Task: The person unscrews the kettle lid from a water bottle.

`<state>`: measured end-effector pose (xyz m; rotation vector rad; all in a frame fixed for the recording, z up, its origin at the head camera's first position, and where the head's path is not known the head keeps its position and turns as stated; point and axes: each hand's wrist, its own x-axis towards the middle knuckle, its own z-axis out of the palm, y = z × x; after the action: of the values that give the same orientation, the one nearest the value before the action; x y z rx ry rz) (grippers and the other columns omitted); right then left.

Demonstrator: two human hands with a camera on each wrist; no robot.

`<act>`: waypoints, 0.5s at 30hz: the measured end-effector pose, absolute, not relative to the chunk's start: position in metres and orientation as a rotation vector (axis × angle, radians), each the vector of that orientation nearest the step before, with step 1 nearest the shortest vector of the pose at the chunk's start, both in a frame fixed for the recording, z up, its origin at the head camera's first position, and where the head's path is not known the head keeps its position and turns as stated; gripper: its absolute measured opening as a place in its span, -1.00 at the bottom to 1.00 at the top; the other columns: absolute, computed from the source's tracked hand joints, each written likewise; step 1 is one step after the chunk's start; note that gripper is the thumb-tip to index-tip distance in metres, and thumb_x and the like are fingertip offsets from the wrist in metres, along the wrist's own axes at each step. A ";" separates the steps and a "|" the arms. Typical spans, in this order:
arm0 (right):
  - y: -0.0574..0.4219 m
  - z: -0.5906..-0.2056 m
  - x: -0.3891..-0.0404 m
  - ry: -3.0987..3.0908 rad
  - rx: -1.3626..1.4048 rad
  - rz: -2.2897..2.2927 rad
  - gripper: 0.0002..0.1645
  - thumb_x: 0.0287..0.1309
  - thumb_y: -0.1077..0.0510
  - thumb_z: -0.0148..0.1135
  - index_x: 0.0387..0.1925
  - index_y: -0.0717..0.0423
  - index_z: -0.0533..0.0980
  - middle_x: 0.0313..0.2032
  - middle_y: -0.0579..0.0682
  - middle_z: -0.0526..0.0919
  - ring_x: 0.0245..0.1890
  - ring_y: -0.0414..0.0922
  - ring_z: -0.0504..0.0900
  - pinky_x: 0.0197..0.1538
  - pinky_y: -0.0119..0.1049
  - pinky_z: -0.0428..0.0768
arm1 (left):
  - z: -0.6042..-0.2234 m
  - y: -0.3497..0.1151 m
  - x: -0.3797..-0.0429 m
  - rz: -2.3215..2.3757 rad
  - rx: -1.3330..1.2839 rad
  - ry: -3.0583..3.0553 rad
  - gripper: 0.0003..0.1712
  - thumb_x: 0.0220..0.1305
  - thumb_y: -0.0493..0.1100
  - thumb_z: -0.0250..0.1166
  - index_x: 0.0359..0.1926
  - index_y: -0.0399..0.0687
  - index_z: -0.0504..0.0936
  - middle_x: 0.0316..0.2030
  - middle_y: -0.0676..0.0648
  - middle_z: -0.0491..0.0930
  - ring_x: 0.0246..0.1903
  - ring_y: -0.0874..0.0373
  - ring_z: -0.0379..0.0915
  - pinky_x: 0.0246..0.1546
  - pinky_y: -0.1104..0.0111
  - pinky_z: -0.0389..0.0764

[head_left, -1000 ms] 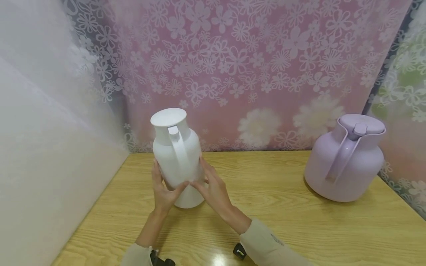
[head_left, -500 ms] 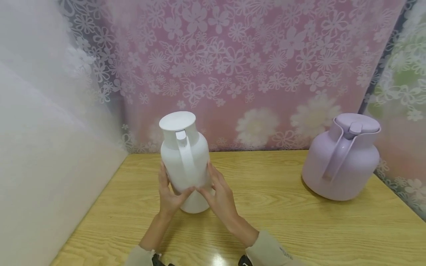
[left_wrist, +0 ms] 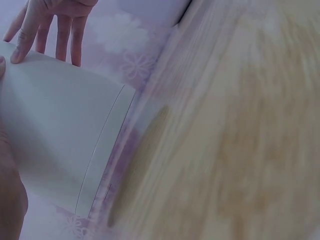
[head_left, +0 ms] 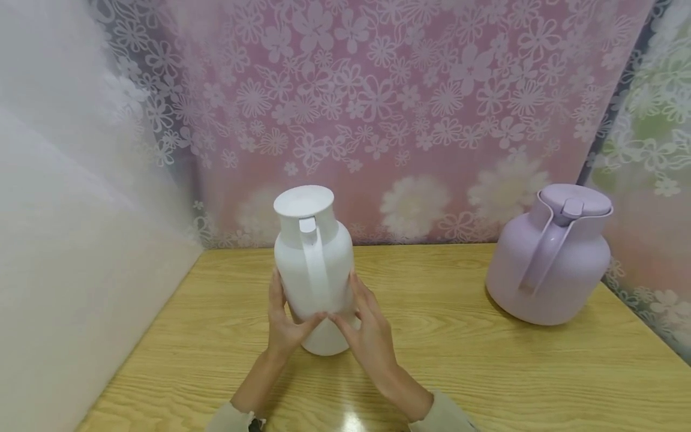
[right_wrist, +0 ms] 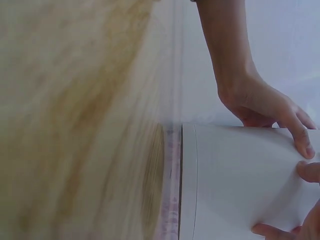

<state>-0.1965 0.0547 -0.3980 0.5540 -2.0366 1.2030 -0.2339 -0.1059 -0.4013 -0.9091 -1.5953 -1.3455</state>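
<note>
At left, engaged around the near and left sides of a tall, round-shouldered white jug [head_left: 291, 270] with a smooth, hard shell, probably plastic: bare left hand [head_left: 286, 333], gripping with thumb in front and fingers along the flank. At centre, held near-upright in both hands just above a yellow wood-grain table [head_left: 459, 390], with a visible gap beneath the base in both wrist views: the white jug. Treat as a rigid body of probably moderate weight, heavier if filled; impossible to tell the fill level. Expect some slip on the smooth wall and possible fragility of any inner liner. Take hold with two hands around the lower body, or one-handed by the slim white handle [head_left: 315, 261]. For identification, note matt white finish, flared neck, flat round lid [head_left: 303, 201], small thumb lever [head_left: 307, 225] atop the handle, and thin seam line near the base. Immediately right, gripping the opposite flank with thumb tip just beside the left thumb: bare right hand [head_left: 372, 333]. At far right, standing on the table, well apart: squat, glossy lilac jug [head_left: 567, 270] with matching lid and handle.
</note>
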 end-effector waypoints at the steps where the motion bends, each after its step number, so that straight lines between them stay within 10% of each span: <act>1: 0.056 -0.399 -0.196 -2.032 0.556 1.200 0.01 -0.12 0.22 0.42 0.37 0.05 0.12 0.23 0.11 0.29 0.09 0.07 0.40 -0.24 -0.24 0.59 | -0.401 -0.105 -0.234 -1.346 -0.910 -1.599 0.15 0.02 0.03 0.40 0.26 -0.57 -0.15 0.27 -0.39 0.06 0.16 0.06 0.18 0.09 0.35 0.30; 15: 0.066 -0.404 -0.186 -2.049 0.501 1.181 0.03 -0.17 0.23 0.45 0.36 0.07 0.14 0.18 0.16 0.32 0.03 0.12 0.46 -0.32 -0.20 0.61 | -0.401 -0.096 -0.227 -1.388 -0.920 -1.648 0.16 0.01 0.05 0.40 0.27 -0.58 -0.13 0.24 -0.44 0.06 0.15 0.09 0.18 0.09 0.36 0.29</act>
<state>-0.1862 0.0659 -0.4042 0.5009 -2.0486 1.1809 -0.2274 -0.0960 -0.4010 -0.9205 -1.6475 -1.3878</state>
